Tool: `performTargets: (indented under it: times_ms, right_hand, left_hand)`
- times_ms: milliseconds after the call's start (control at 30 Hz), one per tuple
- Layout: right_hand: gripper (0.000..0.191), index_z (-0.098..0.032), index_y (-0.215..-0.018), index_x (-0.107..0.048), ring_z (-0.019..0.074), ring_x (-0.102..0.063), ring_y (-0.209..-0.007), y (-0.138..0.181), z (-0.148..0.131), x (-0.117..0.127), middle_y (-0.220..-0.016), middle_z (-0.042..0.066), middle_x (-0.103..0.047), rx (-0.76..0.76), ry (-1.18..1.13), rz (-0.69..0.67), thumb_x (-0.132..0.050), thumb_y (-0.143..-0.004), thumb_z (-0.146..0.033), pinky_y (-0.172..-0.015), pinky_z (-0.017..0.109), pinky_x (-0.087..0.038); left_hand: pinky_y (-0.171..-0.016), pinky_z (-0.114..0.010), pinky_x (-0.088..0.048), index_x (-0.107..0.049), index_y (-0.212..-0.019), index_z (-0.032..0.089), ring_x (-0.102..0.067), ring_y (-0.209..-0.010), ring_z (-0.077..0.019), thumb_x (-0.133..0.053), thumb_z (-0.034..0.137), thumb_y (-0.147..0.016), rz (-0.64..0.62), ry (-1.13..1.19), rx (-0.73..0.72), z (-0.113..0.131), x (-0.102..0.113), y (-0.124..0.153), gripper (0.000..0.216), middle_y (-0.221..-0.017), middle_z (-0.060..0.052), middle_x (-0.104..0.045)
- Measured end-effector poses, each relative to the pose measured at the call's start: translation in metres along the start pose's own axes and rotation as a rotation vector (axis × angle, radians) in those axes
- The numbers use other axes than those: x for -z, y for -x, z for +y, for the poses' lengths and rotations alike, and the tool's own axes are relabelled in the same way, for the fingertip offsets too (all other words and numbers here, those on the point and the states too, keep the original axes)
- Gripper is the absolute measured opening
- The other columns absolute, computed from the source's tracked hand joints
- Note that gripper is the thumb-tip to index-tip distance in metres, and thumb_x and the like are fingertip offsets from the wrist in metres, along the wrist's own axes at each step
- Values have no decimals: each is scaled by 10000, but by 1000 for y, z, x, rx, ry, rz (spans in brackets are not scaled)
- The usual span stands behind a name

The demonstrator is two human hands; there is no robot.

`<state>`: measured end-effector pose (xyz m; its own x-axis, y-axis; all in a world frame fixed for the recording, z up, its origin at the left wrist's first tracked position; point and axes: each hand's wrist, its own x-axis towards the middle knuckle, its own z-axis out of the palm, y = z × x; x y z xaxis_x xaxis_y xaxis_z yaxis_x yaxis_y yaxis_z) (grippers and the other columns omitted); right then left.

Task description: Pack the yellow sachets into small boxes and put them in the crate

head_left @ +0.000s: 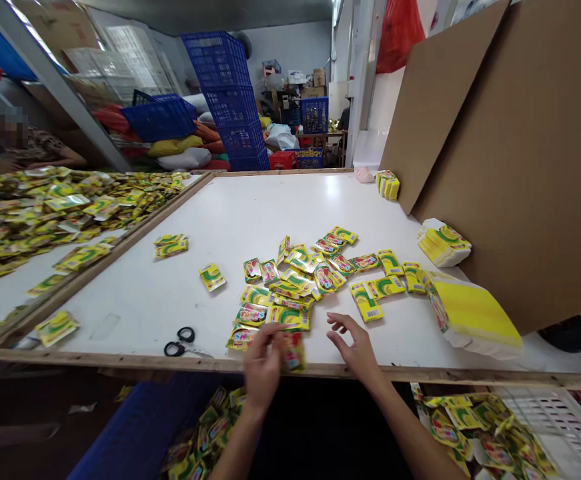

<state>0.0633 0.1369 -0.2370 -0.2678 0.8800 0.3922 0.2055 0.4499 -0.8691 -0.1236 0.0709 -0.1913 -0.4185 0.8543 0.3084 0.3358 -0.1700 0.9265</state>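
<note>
My left hand (pixel 263 365) is closed at the table's front edge, its fingers on a small red and yellow packet (pixel 293 351) that is smeared by motion. To its right, my right hand (pixel 354 345) hovers over the white tabletop with fingers apart and nothing in them. Just beyond both hands lies a loose spread of yellow and green printed packets (pixel 290 318), some overlapping, some showing a red and silver face. A pair of black-handled scissors (pixel 186 341) lies left of my left hand. A single packet (pixel 212 277) sits apart, farther back.
Stacks of flat yellow card pieces (pixel 475 313) stand at the right by a leaning cardboard sheet (pixel 520 147). A wooden rim (pixel 135 230) divides off a large packet heap (pixel 70 207) at left, with a person behind it. Below the front edge are a blue crate (pixel 125 427) and a white crate (pixel 560 427).
</note>
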Motion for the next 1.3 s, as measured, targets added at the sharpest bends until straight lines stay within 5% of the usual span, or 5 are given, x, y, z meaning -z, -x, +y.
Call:
performTargets:
  times_ms: [233,400,700,833,1300]
  right_hand:
    - [591,-191,-1228,-537,313,-498,-1164,-40,1,-75,-1252,137,-577,125,424,-304,-770,-690,-268,-959,470,-362]
    - [218,-182,-1026,-620,257,-620,-910,-57,5,-75,-922,95,-695,115,466,-281,-605,-844,-302,-897,422,-398]
    - [299,-195,-1140,-492,203,-635,-908,1,2,-18,-1008,77,-660,-199,-232,-5,-455,-912,-385,-784,320,-512]
    - [439,-209,-1244,-373,197,-647,-867,13,9,0,-1009,80,-652,-219,-241,144,-542,-860,-337,-751,321,-529]
    - [182,-206,-879,-557,169,-600,-689,-6,16,23,-740,3,-616,-203,-134,-92,-508,-868,-381,-656,280,-494]
  left_hand:
    - [-1030,-430,-335,-648,-988,202,-467,-1200,-274,-592,369,-808,207,-417,-138,23,106,-14,252,-1239,-83,-536]
    - [-941,-401,-429,-586,-1046,206,-521,-1134,-248,-569,365,-832,47,-188,5,-9,59,-7,266,-1173,-96,-563]
    - [-791,-327,-519,-395,-1192,238,-654,-900,-193,-651,292,-788,-266,442,218,-26,-64,-2,482,-992,-57,-627]
    - [-707,-283,-524,-413,-1226,247,-652,-830,-176,-636,271,-790,-383,416,229,-23,-74,0,491,-921,-30,-627]
    - [-606,-226,-487,-532,-1120,203,-594,-661,-117,-637,285,-783,-552,288,246,-34,-66,-10,362,-826,-1,-574]
